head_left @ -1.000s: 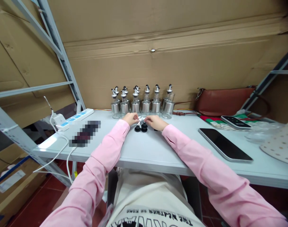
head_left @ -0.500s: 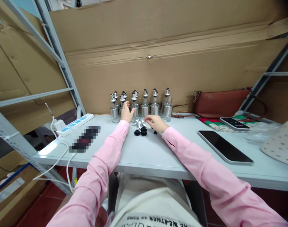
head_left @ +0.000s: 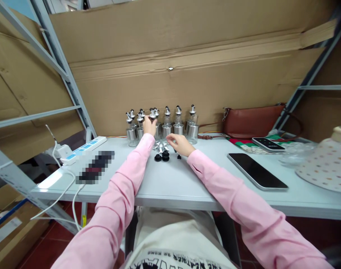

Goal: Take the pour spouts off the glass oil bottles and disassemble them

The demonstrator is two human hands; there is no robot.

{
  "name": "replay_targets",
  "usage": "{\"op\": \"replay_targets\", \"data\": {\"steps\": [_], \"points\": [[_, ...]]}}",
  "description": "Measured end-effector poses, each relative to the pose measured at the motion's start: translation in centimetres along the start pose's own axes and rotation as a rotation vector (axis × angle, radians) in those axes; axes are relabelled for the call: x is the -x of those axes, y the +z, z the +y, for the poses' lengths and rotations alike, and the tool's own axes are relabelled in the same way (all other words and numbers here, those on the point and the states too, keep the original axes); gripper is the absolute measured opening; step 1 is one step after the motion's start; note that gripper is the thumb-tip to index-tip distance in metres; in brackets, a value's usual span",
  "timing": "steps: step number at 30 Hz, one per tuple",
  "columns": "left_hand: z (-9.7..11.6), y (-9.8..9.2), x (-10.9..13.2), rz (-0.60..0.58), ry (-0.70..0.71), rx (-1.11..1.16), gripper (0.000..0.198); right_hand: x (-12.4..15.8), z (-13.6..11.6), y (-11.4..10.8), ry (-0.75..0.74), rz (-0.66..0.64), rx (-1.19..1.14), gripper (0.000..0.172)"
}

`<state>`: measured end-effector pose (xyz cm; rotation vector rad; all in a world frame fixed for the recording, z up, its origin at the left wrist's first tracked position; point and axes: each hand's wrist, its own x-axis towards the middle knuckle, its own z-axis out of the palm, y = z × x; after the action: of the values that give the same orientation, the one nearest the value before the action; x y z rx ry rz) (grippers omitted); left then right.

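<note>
The left grip (head_left: 149, 126) has lifted from the silver spouts (head_left: 160, 147) to the bottles (head_left: 166, 130), fingers against one; whether it clasps, I cannot tell. Nine pourer tops show, at the back of the surface (head_left: 187, 179). The right grip (head_left: 180, 144) lies loosely curled beside the spouts, its hold unclear. Two black stoppers (head_left: 165, 156) and one small black piece (head_left: 178, 157) lie just before it.

The grey table (head_left: 176, 179) bears dispenser bottles (head_left: 178, 127), black stoppers (head_left: 162, 157), a power strip (head_left: 83, 145) and a tablet (head_left: 257, 171).
</note>
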<state>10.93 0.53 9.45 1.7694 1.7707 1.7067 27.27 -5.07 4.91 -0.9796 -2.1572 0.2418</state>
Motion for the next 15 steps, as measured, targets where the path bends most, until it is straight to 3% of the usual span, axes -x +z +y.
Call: {"op": "replay_targets", "data": {"steps": [2,5,7,9,12,15], "points": [[1.4,-1.0,0.3,0.091,0.078,0.119,0.026,0.0,-0.3,-0.3,-0.051,0.133,-0.026,0.03],[4.2,-2.4,2.1,0.213,0.201,0.298,0.026,0.1,-1.0,-0.6,-0.123,0.337,-0.031,0.058],[6.0,-2.9,4.1,0.275,0.237,0.385,0.022,0.3,-1.5,-0.6,-0.172,0.4,-0.052,0.075],[7.4,-3.2,6.5,0.261,0.254,0.431,0.017,0.6,-1.9,-0.3,-0.216,0.384,-0.093,0.083],[8.8,-3.4,9.6,0.159,0.289,0.404,0.026,0.9,-2.5,0.1,-0.178,0.28,-0.143,0.081],[9.5,-3.7,11.6,0.097,0.377,0.352,0.03,1.1,-3.3,0.0,-0.06,0.27,-0.15,0.061]]}}
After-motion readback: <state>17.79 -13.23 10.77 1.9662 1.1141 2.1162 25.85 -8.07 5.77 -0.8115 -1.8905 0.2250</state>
